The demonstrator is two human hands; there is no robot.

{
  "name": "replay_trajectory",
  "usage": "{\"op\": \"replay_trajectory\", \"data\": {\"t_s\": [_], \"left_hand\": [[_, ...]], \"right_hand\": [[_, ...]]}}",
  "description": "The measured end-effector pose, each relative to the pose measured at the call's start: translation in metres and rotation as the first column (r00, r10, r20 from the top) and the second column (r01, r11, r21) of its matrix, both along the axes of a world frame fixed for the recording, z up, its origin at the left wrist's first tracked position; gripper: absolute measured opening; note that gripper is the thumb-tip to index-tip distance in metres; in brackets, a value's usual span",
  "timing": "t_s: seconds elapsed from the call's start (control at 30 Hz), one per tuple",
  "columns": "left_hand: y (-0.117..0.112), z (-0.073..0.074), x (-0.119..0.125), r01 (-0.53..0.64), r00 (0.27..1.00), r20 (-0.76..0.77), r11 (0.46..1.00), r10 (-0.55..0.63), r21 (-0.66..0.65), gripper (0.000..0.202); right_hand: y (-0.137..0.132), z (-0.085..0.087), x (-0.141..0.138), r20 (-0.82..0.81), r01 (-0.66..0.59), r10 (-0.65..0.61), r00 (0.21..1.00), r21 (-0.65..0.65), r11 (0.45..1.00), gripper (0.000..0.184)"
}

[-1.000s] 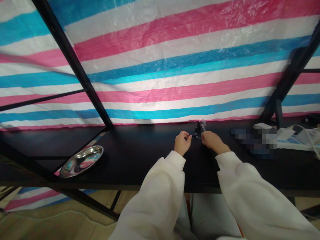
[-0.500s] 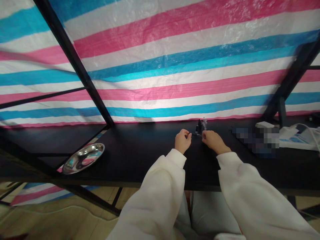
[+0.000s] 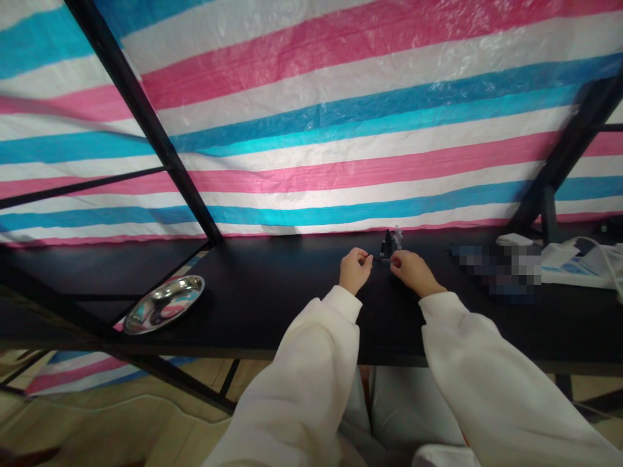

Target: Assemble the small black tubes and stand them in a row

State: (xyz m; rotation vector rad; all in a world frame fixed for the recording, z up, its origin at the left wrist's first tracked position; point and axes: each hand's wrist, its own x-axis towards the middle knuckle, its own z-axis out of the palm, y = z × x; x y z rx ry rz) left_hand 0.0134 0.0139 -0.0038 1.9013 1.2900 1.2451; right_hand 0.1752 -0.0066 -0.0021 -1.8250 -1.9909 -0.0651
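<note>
Over the black table (image 3: 263,305), my left hand (image 3: 355,270) is closed in a pinch, thumb against forefinger. A short way to its right, my right hand (image 3: 413,272) pinches as well. Between the fingertips runs a thin, slender piece (image 3: 383,261), dark near the left fingers and paler toward the right; it is too small to name its kind. Just beyond the fingers stand a small black upright object (image 3: 388,242) and a clear, knobbly object (image 3: 398,235). The right fingers partly hide the clear one's lower part.
A shiny oval metal dish (image 3: 165,303) lies at the left near the table edge. To the right are a dark blurred-out item (image 3: 491,272), a small white box (image 3: 514,240) and a white power strip (image 3: 579,275). Black frame posts (image 3: 146,123) and striped sheeting stand behind.
My right hand has shifted very slightly left, closer to my left hand. Both hands keep their pinch, and the view has tilted a touch.
</note>
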Motion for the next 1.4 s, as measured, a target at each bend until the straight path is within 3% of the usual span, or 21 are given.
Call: {"op": "replay_trajectory", "data": {"t_s": [0.4,0.63,0.8,0.97,1.07,1.23,1.4], "left_hand": [[0.002,-0.007,0.001,0.063,0.994,-0.088,0.998,-0.06,0.032,0.007],[-0.001,-0.005,0.001,0.112,0.994,0.028,0.993,-0.11,-0.047,0.014],[0.001,-0.005,0.001,0.21,0.964,0.189,0.969,-0.185,-0.126,0.02],[0.0,-0.002,0.0,0.246,0.962,0.151,0.963,-0.229,-0.11,0.021],[-0.001,-0.001,-0.001,0.189,0.981,0.066,0.977,-0.183,-0.096,0.019],[0.002,-0.004,-0.004,-0.015,0.972,-0.234,0.999,0.006,-0.037,0.006],[0.009,-0.01,-0.004,-0.04,0.917,-0.398,0.997,0.009,-0.07,0.007]], "right_hand": [[0.004,-0.011,-0.004,-0.162,-0.165,0.198,0.967,0.2,0.966,0.019],[0.006,-0.012,-0.005,-0.255,-0.234,0.289,0.923,0.226,0.946,0.02],[0.003,-0.009,-0.012,-0.424,-0.296,0.357,0.832,0.204,0.933,0.025],[-0.003,-0.004,-0.017,-0.541,-0.318,0.346,0.766,0.149,0.936,0.027],[-0.002,-0.006,-0.017,-0.584,-0.275,0.292,0.757,0.12,0.954,0.026],[0.003,-0.008,-0.009,-0.515,-0.04,0.131,0.847,0.183,0.982,0.026],[0.002,-0.004,-0.002,-0.546,0.161,-0.004,0.838,0.241,0.957,0.025]]}}
